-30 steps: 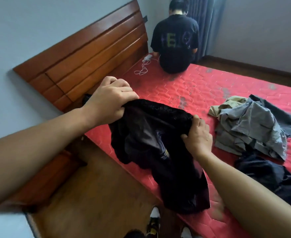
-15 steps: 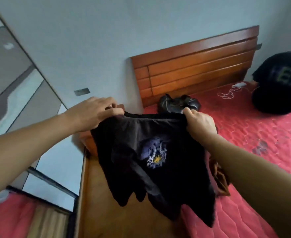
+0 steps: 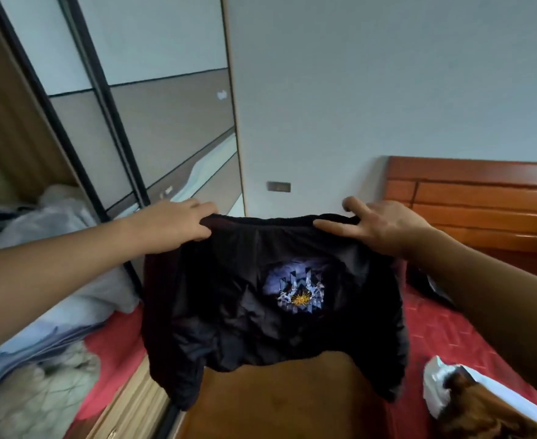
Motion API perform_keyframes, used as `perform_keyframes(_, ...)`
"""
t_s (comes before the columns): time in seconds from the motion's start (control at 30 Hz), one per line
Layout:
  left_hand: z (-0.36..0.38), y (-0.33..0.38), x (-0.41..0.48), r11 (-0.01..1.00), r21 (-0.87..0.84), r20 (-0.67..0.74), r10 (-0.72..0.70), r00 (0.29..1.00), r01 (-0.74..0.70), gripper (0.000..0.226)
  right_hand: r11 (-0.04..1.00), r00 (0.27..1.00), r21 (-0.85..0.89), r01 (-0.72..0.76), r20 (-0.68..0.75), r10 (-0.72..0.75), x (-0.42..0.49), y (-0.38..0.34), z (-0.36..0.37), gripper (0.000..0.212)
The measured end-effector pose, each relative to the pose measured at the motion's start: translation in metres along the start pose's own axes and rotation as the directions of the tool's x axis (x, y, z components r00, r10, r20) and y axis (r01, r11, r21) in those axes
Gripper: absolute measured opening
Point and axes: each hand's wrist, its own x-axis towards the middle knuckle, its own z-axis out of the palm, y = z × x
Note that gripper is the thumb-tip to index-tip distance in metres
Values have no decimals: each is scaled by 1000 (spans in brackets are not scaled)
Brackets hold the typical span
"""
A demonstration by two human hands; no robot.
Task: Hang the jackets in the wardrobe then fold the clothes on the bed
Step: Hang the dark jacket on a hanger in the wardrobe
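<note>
- Pale grey wall behind us; one sliding-door wardrobe (image 3: 172, 128) at left, one slatted brown wooden headboard (image 3: 482, 201) and one red quilted mattress (image 3: 434, 337) at right.
- We hold one black padded jacket (image 3: 229, 296) with an embroidered emblem in the air between them.
- Two hands grip its top edge: left hand (image 3: 178, 221) curled round one corner, right hand (image 3: 378, 224) pinching the other.

No readable text or numbers, black jacket (image 3: 229, 315) carries only a wordless emblem (image 3: 299, 291) — gold sun, blue-white stripes
</note>
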Motion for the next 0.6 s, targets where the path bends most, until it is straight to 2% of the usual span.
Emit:
perform_keyframes(0.07,16,-27,-22,987,-28,-15,-159,987,159,33,993,992,-20,117,53,-115,39,-1,-13,103)
perform_keyframes(0.1,23,-38,-32,965,-76,13,-251,968,252,35,989,984,-5,147,100,-146,56,-1,-15,91)
perform_keyframes(0.13,30,-47,-41,948,-53,22,-314,949,315,34,987,979,-11,161,128,-158,75,-3,-15,77)
perform_keyframes(0.2,38,-59,-57,909,-36,27,-414,910,414,31,995,993,-23,102,61,-101,112,-10,-15,47)
perform_keyframes(0.23,40,-64,-64,885,-51,20,-462,887,462,30,998,997,59,26,72,-31,129,-14,-15,42)
perform_keyframes(0.3,46,-73,-82,817,-58,23,-573,819,573,28,996,996,91,-20,89,12,165,-24,-15,46)
perform_keyframes(0.37,49,-80,-103,752,-78,25,-655,755,655,25,999,998,25,43,42,-44,193,-35,-15,36)
perform_keyframes(0.4,50,-82,-114,723,-72,29,-688,726,688,25,996,996,-33,88,-9,-89,205,-41,-13,38)
perform_keyframes(0.5,52,-85,-149,652,-61,56,-754,655,756,28,986,989,-79,148,-17,-150,238,-60,-20,53)
perform_keyframes(0.6,51,-80,-181,521,-31,109,-847,521,853,30,983,985,-63,174,-10,-174,268,-82,-25,62)
